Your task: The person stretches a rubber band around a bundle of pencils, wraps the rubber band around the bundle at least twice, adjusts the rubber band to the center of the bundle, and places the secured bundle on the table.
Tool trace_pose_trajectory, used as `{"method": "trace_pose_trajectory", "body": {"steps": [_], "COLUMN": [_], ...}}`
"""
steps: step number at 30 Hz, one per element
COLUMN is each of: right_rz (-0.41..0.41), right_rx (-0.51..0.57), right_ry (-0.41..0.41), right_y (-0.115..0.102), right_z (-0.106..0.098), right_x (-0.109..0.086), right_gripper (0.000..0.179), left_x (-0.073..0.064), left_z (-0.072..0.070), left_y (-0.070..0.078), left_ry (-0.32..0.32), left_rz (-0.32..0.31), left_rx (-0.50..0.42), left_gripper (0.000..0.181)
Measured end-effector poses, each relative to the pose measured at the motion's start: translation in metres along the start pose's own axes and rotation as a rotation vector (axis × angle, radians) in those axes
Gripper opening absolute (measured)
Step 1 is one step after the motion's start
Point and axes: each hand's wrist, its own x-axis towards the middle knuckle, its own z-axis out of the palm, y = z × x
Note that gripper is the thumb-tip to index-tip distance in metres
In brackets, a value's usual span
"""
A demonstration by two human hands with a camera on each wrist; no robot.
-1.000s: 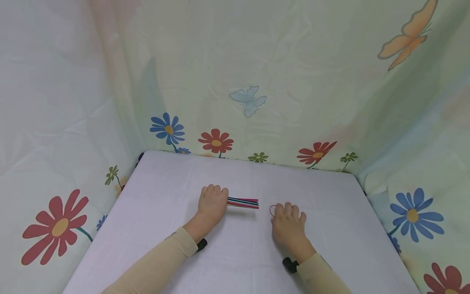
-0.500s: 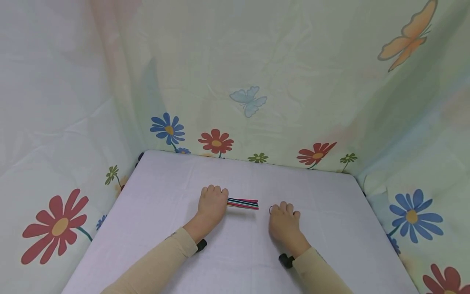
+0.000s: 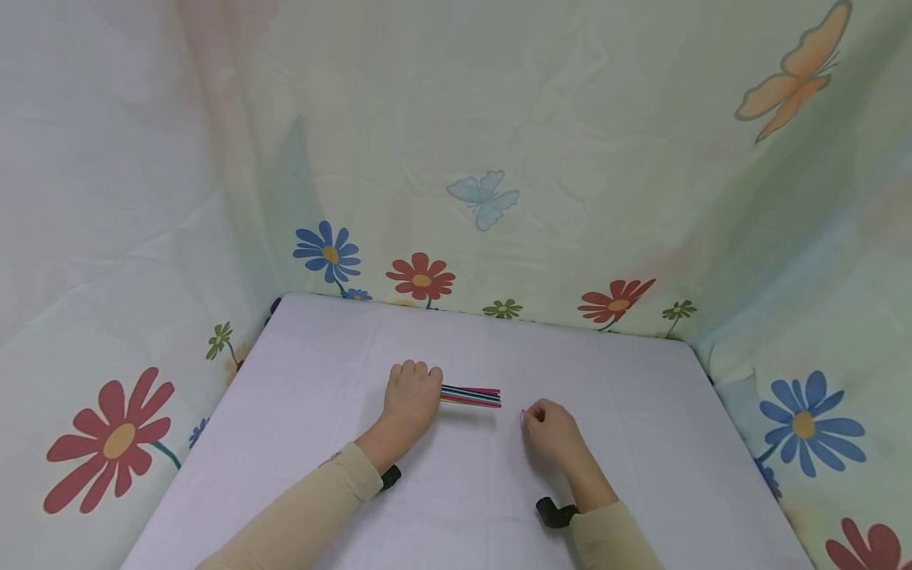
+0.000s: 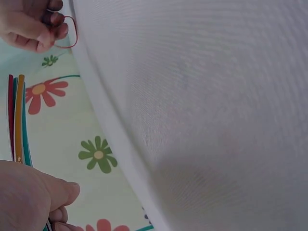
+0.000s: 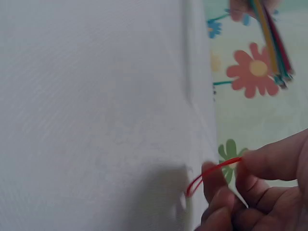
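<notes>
My left hand (image 3: 413, 402) grips a bundle of colored pencils (image 3: 472, 396), held level above the table, with their ends pointing right toward my other hand. Red, teal and yellow pencils (image 4: 19, 120) show in the left wrist view; the part inside the fist is hidden. To the right, a short gap from the pencil ends, my right hand (image 3: 556, 435) pinches a thin red rubber band (image 5: 211, 169) between thumb and fingers. The band hangs as a narrow loop off the fingertips in the right wrist view, apart from the pencils.
A white cloth covers the table (image 3: 442, 507). Behind it and along both sides hang curtains (image 3: 556, 158) printed with flowers and butterflies. Each wrist carries a small black camera (image 3: 554, 513).
My right hand has turned over, so its thumb side now shows, and shifted slightly left with the rubber band. My left hand and the pencils have stayed nearly still.
</notes>
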Motion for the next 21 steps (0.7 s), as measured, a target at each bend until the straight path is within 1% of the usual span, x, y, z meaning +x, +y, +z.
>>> {"method": "trace_pose_trajectory", "body": {"steps": [3, 8, 10, 12, 14, 16, 19, 21], "right_rz": [0.069, 0.176, 0.205, 0.221, 0.217, 0.221, 0.229, 0.232], "right_rx": [0.241, 0.653, 0.839, 1.030, 1.218, 1.409, 1.640, 1.761], "right_ry": [-0.030, -0.111, -0.141, -0.172, -0.210, -0.249, -0.323, -0.382], "right_y": [0.005, 0.014, 0.018, 0.022, 0.026, 0.029, 0.033, 0.034], "right_z": [-0.004, -0.012, -0.013, -0.013, -0.013, -0.011, -0.009, -0.005], "right_x": [0.001, 0.000, -0.002, -0.004, -0.007, -0.009, -0.014, -0.017], "right_gripper": [0.020, 0.026, 0.024, 0.021, 0.019, 0.024, 0.031, 0.033], "left_x": [0.000, 0.001, 0.001, 0.001, 0.000, 0.000, 0.000, 0.001], "left_z": [0.000, -0.001, -0.001, -0.001, -0.001, -0.002, -0.003, -0.003], "left_y": [-0.001, 0.000, 0.000, 0.001, 0.001, 0.001, 0.002, 0.003], "left_ry": [0.008, -0.001, -0.006, -0.009, -0.011, -0.011, -0.013, -0.015], "left_rz": [-0.005, -0.018, -0.020, -0.021, -0.020, -0.019, -0.017, -0.015], "left_rx": [0.003, 0.001, 0.001, 0.003, 0.001, 0.000, -0.007, -0.011], "left_gripper": [0.018, 0.018, 0.018, 0.018, 0.018, 0.018, 0.019, 0.020]}}
